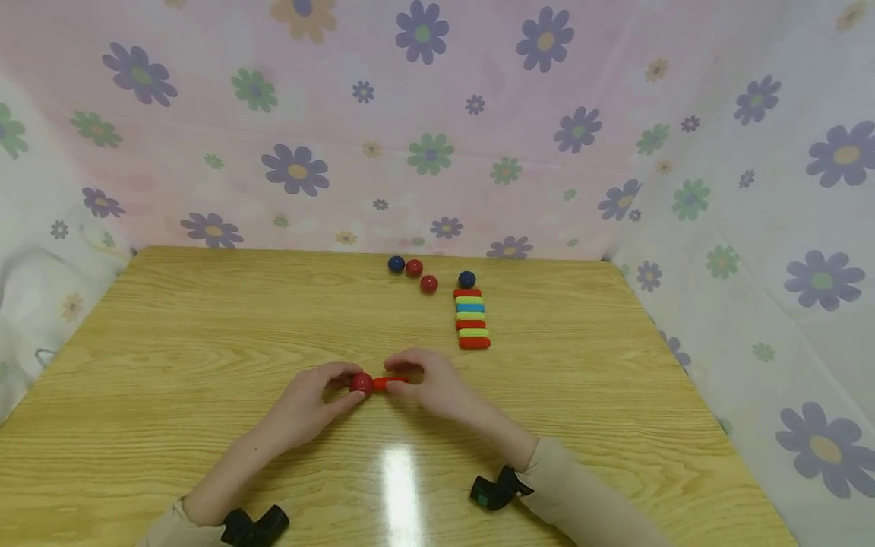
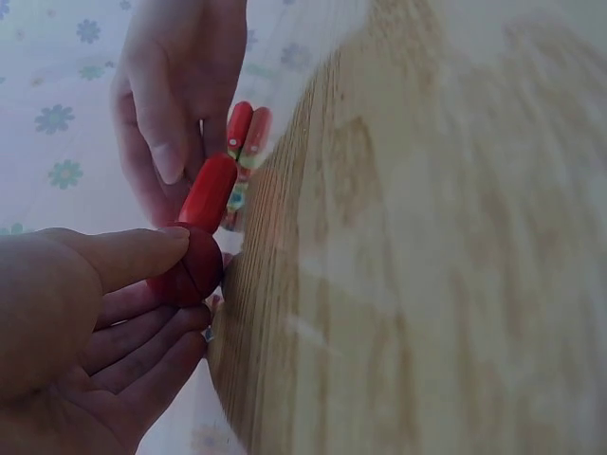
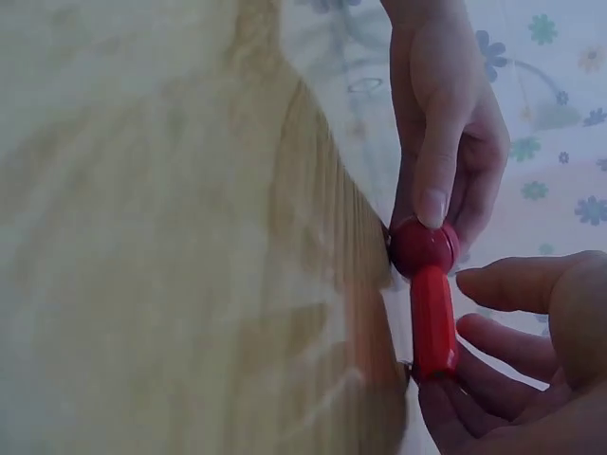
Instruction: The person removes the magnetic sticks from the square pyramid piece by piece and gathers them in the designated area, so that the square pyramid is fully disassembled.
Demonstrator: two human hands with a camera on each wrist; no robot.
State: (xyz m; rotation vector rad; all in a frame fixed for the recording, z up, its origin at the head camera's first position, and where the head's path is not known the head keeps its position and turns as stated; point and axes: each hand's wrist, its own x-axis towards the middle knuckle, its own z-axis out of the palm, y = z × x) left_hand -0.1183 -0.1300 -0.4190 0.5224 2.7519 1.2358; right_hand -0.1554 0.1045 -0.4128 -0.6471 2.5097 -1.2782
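Observation:
My left hand (image 1: 309, 400) pinches a dark red ball (image 1: 361, 384) between thumb and fingers, low over the table. Joined end to end with the ball is a bright red stick (image 3: 433, 322), its far end pointing right. Around that stick my right hand (image 1: 431, 386) is spread, thumb and fingers apart; in the right wrist view the thumb and forefinger stand off its side. From the left wrist view, the left thumb lies on the ball (image 2: 190, 270) and the stick (image 2: 209, 192) rises beyond it.
Behind the right hand, several short red, yellow-green and blue sticks (image 1: 471, 324) lie in a stacked row. A dark blue ball (image 1: 467, 279) sits at the row's far end. Left of it are two red balls (image 1: 428, 284) and another blue ball (image 1: 396, 264), near the wooden table's (image 1: 225, 327) back edge.

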